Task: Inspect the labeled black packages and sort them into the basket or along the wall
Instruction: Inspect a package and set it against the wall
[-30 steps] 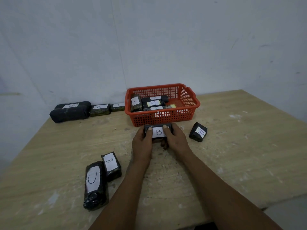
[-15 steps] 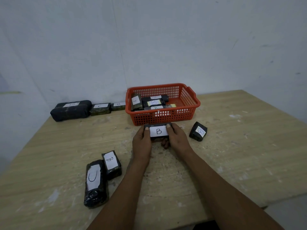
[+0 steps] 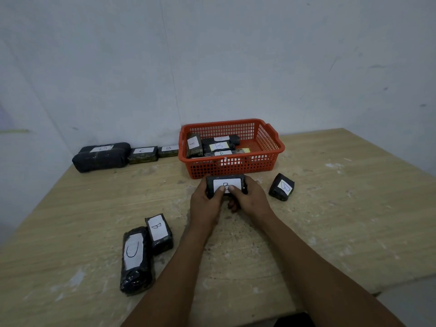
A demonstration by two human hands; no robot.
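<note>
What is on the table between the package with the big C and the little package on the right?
In the head view, both hands, left hand and right hand, holding a B-labelled package; another B package lies beside the C package.

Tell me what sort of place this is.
Probably a bare workroom set up for sorting: a worn wooden table in a plain wall corner, an orange basket, and hand-labelled black packages.

Table (image 3: 330, 208) bears basket (image 3: 271, 147), packages (image 3: 135, 258).
</note>
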